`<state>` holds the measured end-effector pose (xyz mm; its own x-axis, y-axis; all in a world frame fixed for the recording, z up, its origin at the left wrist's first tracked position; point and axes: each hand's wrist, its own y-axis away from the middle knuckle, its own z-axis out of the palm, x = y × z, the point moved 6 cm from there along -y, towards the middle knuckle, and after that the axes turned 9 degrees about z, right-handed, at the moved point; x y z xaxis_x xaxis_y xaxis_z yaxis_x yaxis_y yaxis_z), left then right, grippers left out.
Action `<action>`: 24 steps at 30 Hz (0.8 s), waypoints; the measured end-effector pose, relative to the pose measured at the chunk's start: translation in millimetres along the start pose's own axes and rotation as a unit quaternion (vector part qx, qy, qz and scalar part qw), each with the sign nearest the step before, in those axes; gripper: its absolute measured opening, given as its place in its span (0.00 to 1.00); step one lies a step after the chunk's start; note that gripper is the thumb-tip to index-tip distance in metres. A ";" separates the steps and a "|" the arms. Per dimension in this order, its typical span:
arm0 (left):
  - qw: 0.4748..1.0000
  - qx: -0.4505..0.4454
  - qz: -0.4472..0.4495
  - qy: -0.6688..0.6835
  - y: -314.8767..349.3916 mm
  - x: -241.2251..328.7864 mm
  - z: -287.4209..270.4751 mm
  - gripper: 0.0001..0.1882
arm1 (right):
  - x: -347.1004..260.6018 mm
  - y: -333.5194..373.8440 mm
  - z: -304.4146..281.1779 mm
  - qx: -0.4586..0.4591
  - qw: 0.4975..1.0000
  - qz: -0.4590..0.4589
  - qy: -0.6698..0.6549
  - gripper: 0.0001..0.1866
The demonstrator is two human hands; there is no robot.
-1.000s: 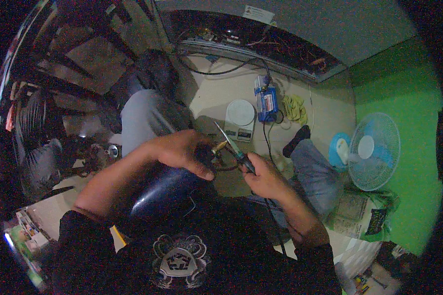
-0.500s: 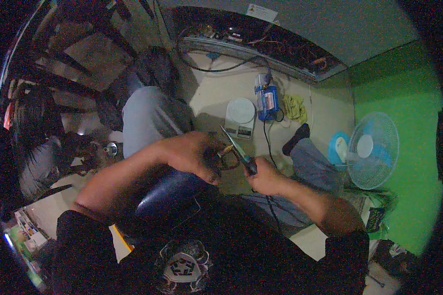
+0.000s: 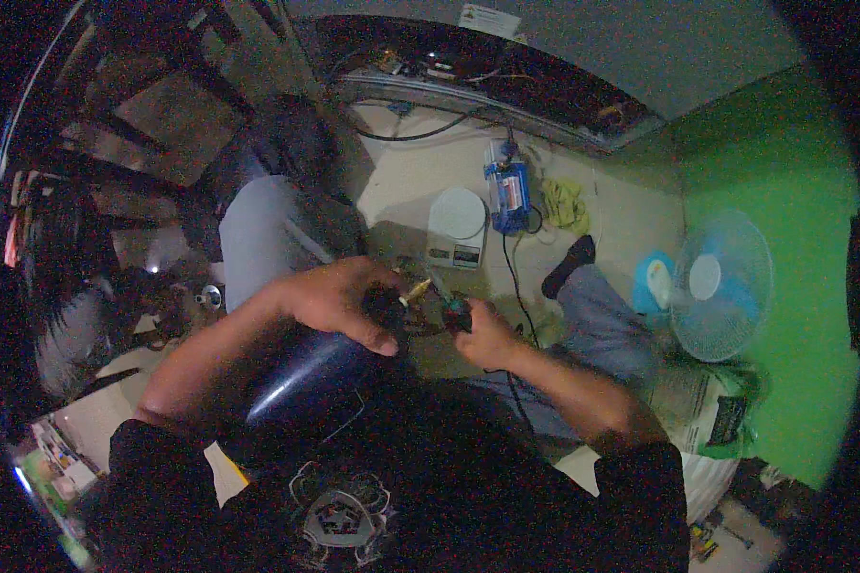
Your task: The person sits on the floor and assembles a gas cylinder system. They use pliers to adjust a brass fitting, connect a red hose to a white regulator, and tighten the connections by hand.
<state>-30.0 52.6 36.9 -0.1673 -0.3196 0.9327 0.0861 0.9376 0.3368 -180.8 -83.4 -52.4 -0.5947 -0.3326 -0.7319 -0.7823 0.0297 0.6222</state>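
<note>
A shiny dark blue cylinder (image 3: 301,377) lies slantwise in my lap. My left hand (image 3: 339,301) is closed around a dark part at its upper end, thumb toward me. A brass-coloured fitting (image 3: 416,292) sticks out just beyond those fingers. My right hand (image 3: 490,339) is wrapped round the dark and green handle of a hand tool (image 3: 457,313). Its narrow metal end (image 3: 439,283) points up and left, close to the fitting; whether they touch I cannot tell. The tool's exact kind is blurred.
Ahead on the tiled floor are a white kitchen scale (image 3: 457,215), a blue pump-like device (image 3: 508,196) with a black cable, and a yellow-green cloth (image 3: 566,205). To the right stands a fan (image 3: 721,285) by a green wall. Another person (image 3: 72,286) is at the left.
My right hand and the tool have moved slightly left and down, and the tool's metal end now looks shorter. My left hand keeps its hold, and the whole view has shifted a little.
</note>
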 end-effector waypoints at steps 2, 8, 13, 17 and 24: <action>0.999 0.000 -0.014 -0.041 4.8 3.2 5.1 0.44 | 7.3 1.8 1.5 0.043 0.998 0.016 0.034 0.31; 0.996 0.010 0.068 0.048 23.0 14.3 12.8 0.41 | 19.0 -24.5 23.2 0.050 0.995 -0.074 -0.049 0.31; 0.985 -0.030 0.116 0.122 27.5 3.5 5.8 0.40 | -12.5 -63.6 13.3 0.124 0.933 -0.337 0.016 0.31; 0.987 -0.023 0.100 0.125 27.4 -7.4 -8.1 0.40 | -32.5 -83.2 1.6 0.160 0.905 -0.393 0.018 0.30; 0.997 0.048 0.057 0.010 28.7 -9.1 -7.8 0.38 | -53.6 -2.2 -15.3 0.062 0.985 0.011 0.162 0.23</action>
<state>-18.3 81.4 39.1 -0.1428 -0.2116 0.9669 0.0080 0.9766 0.2149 -144.3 -80.1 -10.2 -0.5375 -0.6135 -0.5785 -0.7980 0.1485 0.5840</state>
